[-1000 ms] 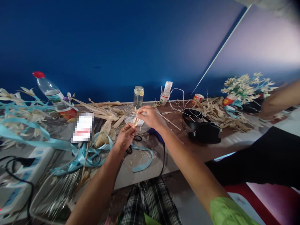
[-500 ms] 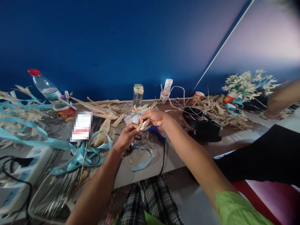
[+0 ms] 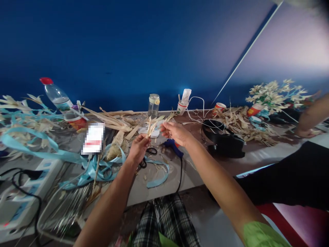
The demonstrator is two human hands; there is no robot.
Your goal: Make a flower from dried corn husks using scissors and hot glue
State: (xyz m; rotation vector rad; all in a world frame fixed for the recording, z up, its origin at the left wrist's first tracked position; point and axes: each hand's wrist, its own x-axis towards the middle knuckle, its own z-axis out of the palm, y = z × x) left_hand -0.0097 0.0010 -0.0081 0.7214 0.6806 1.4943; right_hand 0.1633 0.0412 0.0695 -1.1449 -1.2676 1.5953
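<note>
My left hand (image 3: 139,148) pinches a small pale flower of dried corn husk (image 3: 151,129), its strips fanning upward from the fingertips. To the right of it, my right hand (image 3: 176,133) is off the flower, with bent fingers a little apart and nothing visible in them. Behind the flower, a white round lid-like piece (image 3: 153,133) lies on the table. A blue glue gun (image 3: 172,146) rests just below my right hand, its cord running toward the table's front edge. Black-handled scissors (image 3: 151,151) lie partly hidden beside my left hand.
Light blue ribbon (image 3: 95,169) sprawls at left near a phone (image 3: 94,139) and a white power strip (image 3: 31,195). Behind stand a bottle (image 3: 58,96), a clear jar (image 3: 153,105) and a paper cup (image 3: 181,108). At right are husk scraps (image 3: 235,120), a black headset-like object (image 3: 223,140) and another person's arm (image 3: 315,111).
My right hand has come off the flower and moved slightly right. The flower now stands more upright in my left hand. The view has shifted a little.
</note>
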